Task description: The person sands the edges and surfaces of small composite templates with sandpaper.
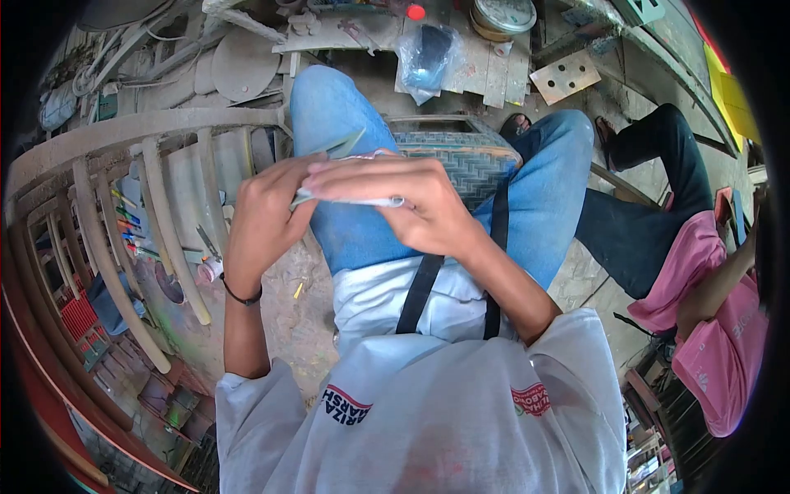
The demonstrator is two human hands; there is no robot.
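Observation:
Above my lap, both hands meet around a thin folded sheet (362, 200), pale with a grey-green side. A pointed green corner sticks up beyond my fingers, and one edge curls into a small roll near my right thumb. My left hand (276, 193), with a dark band at the wrist, pinches the sheet's left end. Across the top lies my right hand (411, 193), fingers pressed over the sheet and thumb below it. Much of the sheet is hidden by the fingers, so its exact kind cannot be told.
A slatted wooden frame (148, 198) stands at my left, with pens and small items behind it. Ahead is a low bench holding a plastic-wrapped dark item (429, 62) and a round lidded tub (504, 16). A person in a pink shirt (716, 321) sits close on my right.

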